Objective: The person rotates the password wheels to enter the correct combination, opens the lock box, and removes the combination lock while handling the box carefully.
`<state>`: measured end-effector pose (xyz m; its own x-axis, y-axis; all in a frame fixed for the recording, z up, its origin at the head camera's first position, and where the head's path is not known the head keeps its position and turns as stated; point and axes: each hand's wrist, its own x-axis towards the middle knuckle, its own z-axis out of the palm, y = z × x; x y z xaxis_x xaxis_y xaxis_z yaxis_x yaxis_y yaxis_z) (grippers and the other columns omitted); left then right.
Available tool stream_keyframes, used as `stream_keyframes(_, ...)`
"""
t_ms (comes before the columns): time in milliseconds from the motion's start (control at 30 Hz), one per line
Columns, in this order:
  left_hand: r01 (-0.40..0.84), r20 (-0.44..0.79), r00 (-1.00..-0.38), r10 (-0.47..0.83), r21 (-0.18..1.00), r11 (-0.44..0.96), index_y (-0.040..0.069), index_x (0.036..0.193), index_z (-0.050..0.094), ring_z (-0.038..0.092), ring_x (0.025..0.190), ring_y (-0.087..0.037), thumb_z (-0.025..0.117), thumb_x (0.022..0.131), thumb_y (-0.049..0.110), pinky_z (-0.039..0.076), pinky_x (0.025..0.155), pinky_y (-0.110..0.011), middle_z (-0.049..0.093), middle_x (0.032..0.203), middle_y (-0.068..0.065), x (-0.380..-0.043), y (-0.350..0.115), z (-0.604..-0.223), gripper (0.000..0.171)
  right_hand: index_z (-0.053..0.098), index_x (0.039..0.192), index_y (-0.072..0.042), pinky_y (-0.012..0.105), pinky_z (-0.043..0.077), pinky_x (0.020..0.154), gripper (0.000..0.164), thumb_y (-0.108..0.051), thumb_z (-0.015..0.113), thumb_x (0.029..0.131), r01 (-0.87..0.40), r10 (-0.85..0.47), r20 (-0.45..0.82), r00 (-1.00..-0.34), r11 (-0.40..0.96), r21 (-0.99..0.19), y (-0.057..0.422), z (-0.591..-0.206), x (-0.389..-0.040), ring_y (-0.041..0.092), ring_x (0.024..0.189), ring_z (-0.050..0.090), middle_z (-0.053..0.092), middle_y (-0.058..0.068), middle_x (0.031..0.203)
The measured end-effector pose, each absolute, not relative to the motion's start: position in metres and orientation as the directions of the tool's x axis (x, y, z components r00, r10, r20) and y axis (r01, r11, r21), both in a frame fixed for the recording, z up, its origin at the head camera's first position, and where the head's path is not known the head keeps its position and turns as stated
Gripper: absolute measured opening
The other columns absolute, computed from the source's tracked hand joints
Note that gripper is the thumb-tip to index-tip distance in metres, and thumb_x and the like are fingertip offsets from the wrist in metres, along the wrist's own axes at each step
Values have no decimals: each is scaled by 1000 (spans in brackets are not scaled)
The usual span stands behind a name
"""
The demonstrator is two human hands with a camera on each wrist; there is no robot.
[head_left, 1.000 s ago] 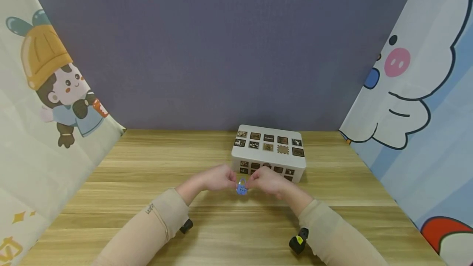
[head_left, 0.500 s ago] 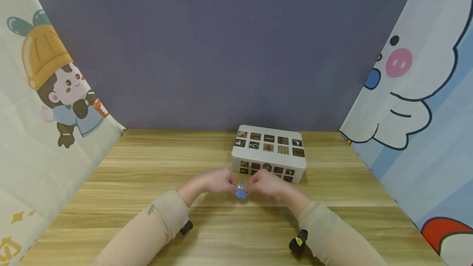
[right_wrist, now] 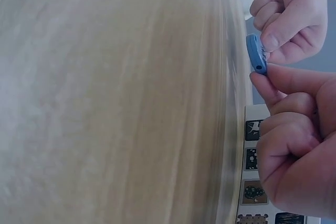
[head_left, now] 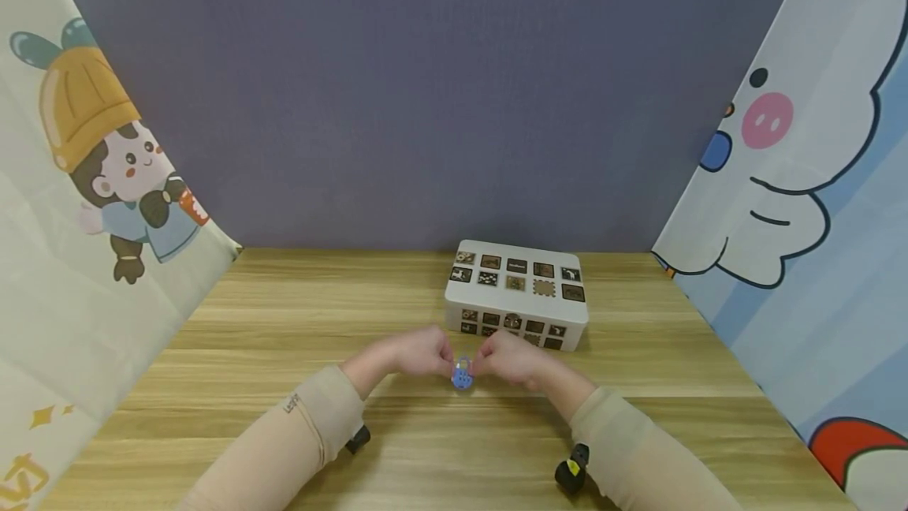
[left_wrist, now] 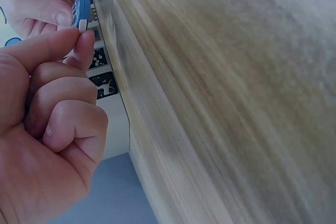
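Between my two hands is a small blue padlock (head_left: 462, 376) with dark marks on its face and its shackle pointing away from me. My left hand (head_left: 424, 351) pinches its left edge between thumb and index finger. From the other side, my right hand (head_left: 512, 357) pinches the right edge the same way. In the left wrist view the padlock (left_wrist: 82, 9) appears nearly edge-on at the fingertips. The right wrist view gives its blue side (right_wrist: 256, 53), with the other fingers of the right hand (right_wrist: 294, 135) curled in. Whether the shackle is latched is too small to tell.
A white box (head_left: 516, 302) printed with rows of dark square pictures stands just behind the hands on the wooden table (head_left: 319, 290). A grey-blue panel (head_left: 440, 101) rises at the back. Cartoon-printed sheets (head_left: 844, 322) flank both sides.
Both hands and the padlock have come slightly towards me and away from the box. The padlock stays pinched from both sides, and the box has not moved.
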<state>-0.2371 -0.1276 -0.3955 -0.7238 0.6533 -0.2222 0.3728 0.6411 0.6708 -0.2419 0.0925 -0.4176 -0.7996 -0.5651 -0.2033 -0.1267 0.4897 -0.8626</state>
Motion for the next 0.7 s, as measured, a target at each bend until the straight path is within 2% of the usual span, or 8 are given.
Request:
stream_keyframes(167,361,-241,-718,653,672,646,-13,73,62,27,45,-3,69,92,8,22,42,-18,36,50,12,-234,-127,-395,29,65,72,5,22,24,40,26,-13,76,87,-127,-567,-214,-796,501,-856,91,-419,-241,7,44,31,39,-8,53)
stream_keyframes(333,367,-250,-716,652,660,655,-8,68,59,27,44,-3,68,92,7,21,42,-19,36,49,12,-233,-127,-396,30,67,73,4,22,24,38,23,-12,76,87,-118,-563,-224,-796,507,-854,92,-421,-240,7,43,30,38,-8,52)
stream_keyframes(700,382,-259,-714,650,634,672,-8,67,62,27,43,-3,69,91,8,21,41,-18,36,48,12,-233,-126,-399,30,70,75,1,21,23,38,18,-12,76,87,-120,-569,-223,-791,502,-856,90,-424,-240,6,43,30,38,-9,53)
